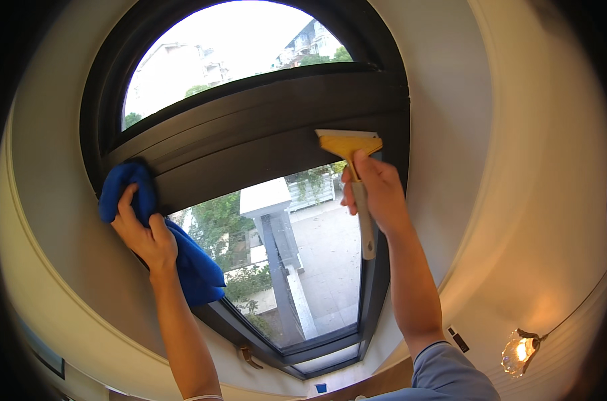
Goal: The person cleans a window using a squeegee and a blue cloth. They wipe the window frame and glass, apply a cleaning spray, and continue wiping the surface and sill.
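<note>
My left hand [146,234] is closed on a blue cloth [195,267], pressing part of it against the left side of a dark window frame [250,150]. The rest of the cloth hangs down beside my wrist. In my right hand [381,190] is a scraper with a yellow head [349,144] and a grey handle [364,224]. My fingers wrap round its neck, and the handle's end points down. The scraper's pale blade edge faces up, in front of the wide dark crossbar near its right end. Whether the blade touches the bar I cannot tell.
An arched glass pane [230,53] is above the crossbar, and a tall pane [303,247] below shows a paved yard and plants. A bronze-coloured window handle [251,359] sits low on the left. A lit glass lamp [519,352] hangs at lower right, near a dark wall panel [458,339].
</note>
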`<control>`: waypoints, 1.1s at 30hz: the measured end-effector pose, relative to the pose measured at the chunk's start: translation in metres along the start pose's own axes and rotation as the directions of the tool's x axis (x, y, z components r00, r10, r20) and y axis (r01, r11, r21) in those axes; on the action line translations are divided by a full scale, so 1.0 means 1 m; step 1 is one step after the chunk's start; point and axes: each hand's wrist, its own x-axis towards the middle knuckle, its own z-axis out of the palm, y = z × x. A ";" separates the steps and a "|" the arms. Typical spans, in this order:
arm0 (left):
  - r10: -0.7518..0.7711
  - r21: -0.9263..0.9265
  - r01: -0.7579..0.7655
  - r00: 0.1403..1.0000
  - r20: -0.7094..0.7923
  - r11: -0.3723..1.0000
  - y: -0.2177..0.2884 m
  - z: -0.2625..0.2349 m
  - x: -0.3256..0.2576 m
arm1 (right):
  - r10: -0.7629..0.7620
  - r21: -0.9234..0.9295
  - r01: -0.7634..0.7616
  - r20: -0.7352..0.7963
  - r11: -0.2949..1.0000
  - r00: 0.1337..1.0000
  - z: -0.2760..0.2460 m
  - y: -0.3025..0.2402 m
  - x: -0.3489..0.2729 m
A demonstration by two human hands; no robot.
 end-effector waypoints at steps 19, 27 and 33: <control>-0.102 0.158 0.119 0.988 -0.112 0.980 0.004 0.010 -0.006 | 0.097 0.187 -0.097 0.008 0.978 0.995 -0.087 0.047 -0.175; 0.249 -0.290 -0.196 0.955 0.160 0.937 0.239 0.118 -0.011 | 0.318 0.115 -0.299 -0.220 0.947 0.922 -0.099 0.079 -0.281; 0.370 -0.474 -0.283 0.924 0.100 0.834 0.336 0.171 -0.009 | 0.339 0.141 -0.318 -0.164 0.938 0.927 -0.094 0.092 -0.299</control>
